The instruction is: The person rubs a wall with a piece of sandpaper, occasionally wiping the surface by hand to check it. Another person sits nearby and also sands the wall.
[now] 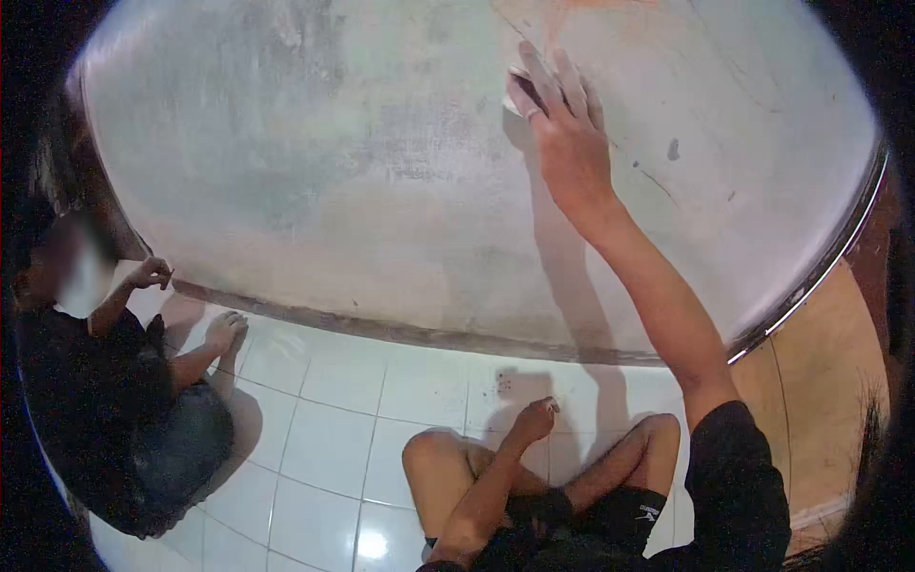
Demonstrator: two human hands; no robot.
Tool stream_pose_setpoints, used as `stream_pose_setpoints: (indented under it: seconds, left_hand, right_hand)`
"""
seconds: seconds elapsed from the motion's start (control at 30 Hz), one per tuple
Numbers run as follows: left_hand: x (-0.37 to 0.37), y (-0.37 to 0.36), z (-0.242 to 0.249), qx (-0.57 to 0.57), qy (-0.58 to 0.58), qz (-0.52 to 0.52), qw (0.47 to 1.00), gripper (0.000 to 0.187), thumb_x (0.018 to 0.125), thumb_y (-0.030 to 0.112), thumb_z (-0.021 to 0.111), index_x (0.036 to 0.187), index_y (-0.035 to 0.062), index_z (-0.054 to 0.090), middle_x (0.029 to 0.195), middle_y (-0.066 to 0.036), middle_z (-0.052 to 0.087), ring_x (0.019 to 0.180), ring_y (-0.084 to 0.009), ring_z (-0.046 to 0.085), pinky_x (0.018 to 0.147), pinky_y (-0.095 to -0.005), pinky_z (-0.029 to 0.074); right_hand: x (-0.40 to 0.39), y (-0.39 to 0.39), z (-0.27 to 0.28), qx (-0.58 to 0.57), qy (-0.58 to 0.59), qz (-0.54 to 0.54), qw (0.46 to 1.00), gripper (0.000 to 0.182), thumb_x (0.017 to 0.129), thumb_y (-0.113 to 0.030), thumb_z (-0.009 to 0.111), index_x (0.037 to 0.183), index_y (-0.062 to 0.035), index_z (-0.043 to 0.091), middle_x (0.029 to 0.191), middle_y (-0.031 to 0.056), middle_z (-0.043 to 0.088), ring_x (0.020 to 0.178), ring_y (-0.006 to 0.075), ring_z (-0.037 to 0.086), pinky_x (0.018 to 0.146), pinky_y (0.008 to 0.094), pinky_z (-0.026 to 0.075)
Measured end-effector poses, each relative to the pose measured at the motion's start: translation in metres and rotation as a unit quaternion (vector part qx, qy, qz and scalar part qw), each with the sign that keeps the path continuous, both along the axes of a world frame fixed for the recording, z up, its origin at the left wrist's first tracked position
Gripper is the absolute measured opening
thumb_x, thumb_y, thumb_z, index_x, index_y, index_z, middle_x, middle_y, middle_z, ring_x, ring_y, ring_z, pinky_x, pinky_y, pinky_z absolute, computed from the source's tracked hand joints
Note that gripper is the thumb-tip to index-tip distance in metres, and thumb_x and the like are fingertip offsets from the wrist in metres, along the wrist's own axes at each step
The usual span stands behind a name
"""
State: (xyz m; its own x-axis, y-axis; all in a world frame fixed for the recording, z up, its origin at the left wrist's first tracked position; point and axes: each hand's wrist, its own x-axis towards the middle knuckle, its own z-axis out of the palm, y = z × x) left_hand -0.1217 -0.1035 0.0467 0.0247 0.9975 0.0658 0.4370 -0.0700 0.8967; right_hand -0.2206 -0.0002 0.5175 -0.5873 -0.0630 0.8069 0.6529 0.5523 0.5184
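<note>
My right hand [574, 138] is raised to the wall, fingers stretched upward and closed over a small pale pad [512, 107] that shows at the thumb side. That pad lies against the grey, patchy wall [400, 229], which has rubbed areas, dark scratches and spots. Over my crossed legs, my left hand [534, 421] is held low above the tiles with its fingers curled in. What the left fingers hold, if anything, I cannot make out.
White floor tiles [324, 439] meet the wall along a dark lower edge. At the left another person [105, 400] squats close to the wall. A wooden panel [810, 381] stands on the right beside a shiny edge strip [796, 310].
</note>
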Motion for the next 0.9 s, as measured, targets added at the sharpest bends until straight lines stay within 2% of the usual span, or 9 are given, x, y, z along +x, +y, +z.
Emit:
stream_pose_setpoints:
  seconds: [0.07,0.2,0.27,0.3,0.37,0.47,0.67,0.77,0.9]
  left_hand:
    - [-0.001,0.001,-0.021,-0.046,-0.024,-0.031,0.998,0.019,0.089,0.014,0.046,0.096,0.0058,0.061,0.096,-0.021,0.065,0.092,-0.0408,0.061,0.08,-0.0496,0.049]
    - [-0.007,-0.01,0.012,-0.015,0.028,-0.004,0.999,0.018,0.09,0.014,0.045,0.097,0.0063,0.06,0.094,-0.021,0.065,0.089,-0.0408,0.062,0.079,-0.0491,0.049]
    - [-0.009,-0.012,0.034,-0.057,0.012,0.007,0.998,0.017,0.09,0.014,0.046,0.096,0.0058,0.059,0.093,-0.021,0.064,0.088,-0.0405,0.062,0.079,-0.0483,0.049]
    - [-0.01,-0.014,0.032,-0.01,0.017,-0.004,1.0,0.017,0.089,0.014,0.046,0.096,0.0054,0.059,0.093,-0.021,0.064,0.088,-0.0404,0.062,0.079,-0.0481,0.049]
    - [0.003,-0.018,0.012,0.086,0.01,-0.019,0.996,0.016,0.088,0.013,0.047,0.095,0.0046,0.059,0.091,-0.022,0.064,0.088,-0.0402,0.062,0.078,-0.0476,0.049]
    - [0.012,-0.014,-0.041,0.065,0.051,-0.065,0.994,0.015,0.087,0.013,0.049,0.094,0.0032,0.058,0.09,-0.021,0.064,0.086,-0.0401,0.061,0.077,-0.0475,0.049]
    - [-0.005,-0.038,0.032,0.018,0.041,0.03,0.999,0.015,0.087,0.016,0.051,0.095,0.0055,0.058,0.091,-0.021,0.064,0.087,-0.0413,0.06,0.076,-0.0463,0.048]
    - [-0.013,-0.044,0.046,-0.026,-0.014,0.054,0.998,0.017,0.087,0.018,0.052,0.095,0.0046,0.059,0.091,-0.022,0.064,0.088,-0.0403,0.061,0.074,-0.0458,0.048]
    - [-0.022,-0.042,0.012,-0.012,0.001,0.032,0.999,0.02,0.086,0.02,0.054,0.096,0.0033,0.059,0.091,-0.023,0.064,0.087,-0.041,0.061,0.073,-0.0462,0.048]
  right_hand:
    - [0.013,-0.001,-0.008,-0.03,0.0,0.021,0.999,0.04,0.085,-0.022,0.06,0.123,-0.0097,0.059,0.153,-0.0017,0.027,0.138,0.0286,0.028,0.11,0.0472,0.03]
    - [0.041,0.002,-0.038,-0.07,-0.002,0.014,0.997,0.037,0.087,-0.023,0.058,0.121,-0.0091,0.061,0.152,-0.0022,0.028,0.138,0.0285,0.028,0.11,0.0464,0.031]
    - [0.034,0.004,-0.027,-0.049,-0.003,0.032,0.998,0.037,0.088,-0.023,0.056,0.121,-0.0092,0.061,0.151,-0.0019,0.03,0.138,0.0272,0.029,0.11,0.0456,0.03]
    - [0.024,-0.002,-0.014,-0.035,-0.01,0.04,0.999,0.037,0.087,-0.024,0.056,0.121,-0.0096,0.061,0.151,-0.0019,0.03,0.137,0.0269,0.029,0.11,0.0456,0.03]
    - [0.009,0.005,0.002,0.013,-0.039,-0.017,0.999,0.038,0.088,-0.025,0.055,0.123,-0.0109,0.06,0.151,-0.0018,0.031,0.136,0.0257,0.031,0.109,0.0452,0.031]
    - [0.018,0.007,-0.007,-0.017,-0.032,0.033,0.999,0.037,0.088,-0.024,0.056,0.123,-0.0112,0.059,0.151,-0.0013,0.031,0.136,0.0255,0.032,0.109,0.0449,0.032]
    - [0.023,0.009,0.0,-0.049,-0.011,0.103,0.993,0.037,0.086,-0.022,0.057,0.121,-0.012,0.06,0.153,-0.0034,0.027,0.136,0.0252,0.033,0.109,0.0445,0.032]
    - [0.017,0.006,0.005,-0.023,-0.02,0.051,0.998,0.04,0.084,-0.014,0.056,0.124,-0.0146,0.059,0.152,-0.0008,0.029,0.136,0.0238,0.032,0.112,0.0422,0.028]
    - [0.053,0.003,-0.037,-0.058,-0.078,-0.017,0.995,0.041,0.085,-0.015,0.054,0.125,-0.0113,0.057,0.154,0.0025,0.024,0.139,0.0266,0.027,0.113,0.0443,0.023]
